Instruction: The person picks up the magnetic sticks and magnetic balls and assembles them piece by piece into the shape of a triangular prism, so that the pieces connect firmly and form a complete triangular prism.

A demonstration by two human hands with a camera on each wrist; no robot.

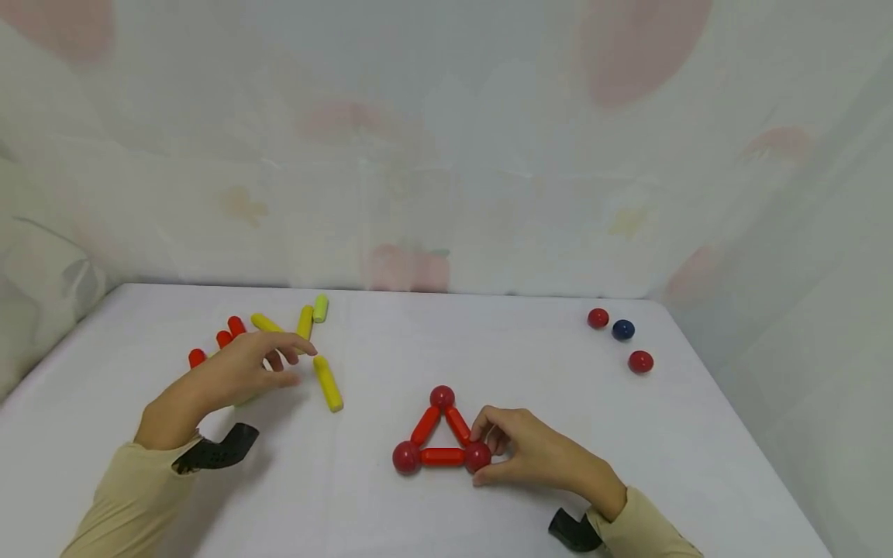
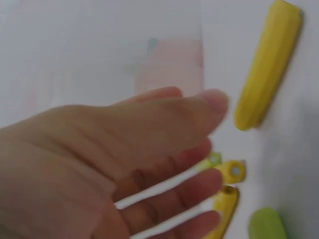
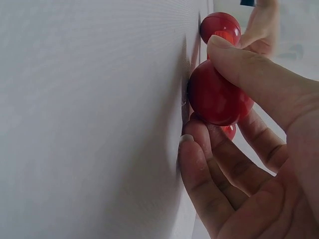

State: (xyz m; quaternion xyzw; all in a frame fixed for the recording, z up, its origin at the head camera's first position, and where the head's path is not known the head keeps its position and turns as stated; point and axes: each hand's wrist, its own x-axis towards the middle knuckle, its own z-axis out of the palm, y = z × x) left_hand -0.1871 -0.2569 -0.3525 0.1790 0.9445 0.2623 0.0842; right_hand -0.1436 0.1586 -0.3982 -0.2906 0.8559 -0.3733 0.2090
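Observation:
A flat triangle of three red rods (image 1: 443, 457) and three red balls lies on the white table (image 1: 391, 349). My right hand (image 1: 537, 449) holds its right corner ball (image 1: 477, 456) between thumb and fingers; the right wrist view shows the thumb on one side of that ball (image 3: 217, 97). At the left, my left hand (image 1: 237, 368) hovers among loose rods, its fingers loosely extended with nothing in them. Closest to its fingertips is a yellow rod (image 1: 328, 384), which also appears in the left wrist view as a separate yellow rod (image 2: 269, 64).
Beyond the left hand lie more yellow rods (image 1: 305, 319), a yellow-green rod (image 1: 320, 308) and several red rods (image 1: 236, 325), partly hidden by the hand. Two red balls (image 1: 640, 362) and a dark blue ball (image 1: 624, 330) sit at the back right. A patterned curtain (image 1: 453, 155) hangs behind the table.

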